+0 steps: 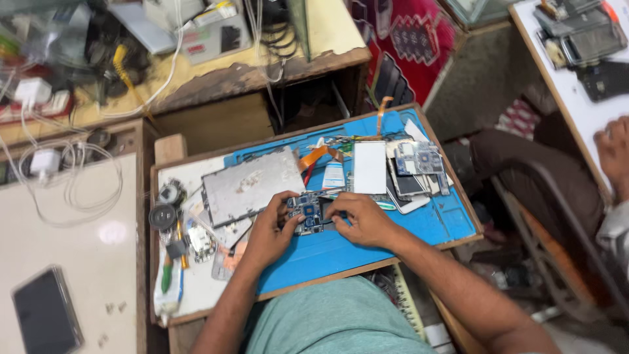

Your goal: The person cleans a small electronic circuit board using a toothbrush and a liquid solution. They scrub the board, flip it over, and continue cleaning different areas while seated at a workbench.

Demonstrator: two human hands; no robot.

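A small blue circuit board (308,212) lies on a blue work mat (367,242) on a wooden tray table. My left hand (270,231) grips the board's left edge with thumb and fingers. My right hand (358,217) presses fingertips on the board's right end. Just above the board are a grey metal plate (249,185), a white rectangular panel (370,167), an orange flex cable (319,155) and another blue circuit board (417,158).
Small parts, a green-handled tool (167,273) and round pieces lie on the tray's left side. A dark phone (46,318) rests on the white table at left, with white cables (72,183). Another person's hand (614,152) rests on a table at right.
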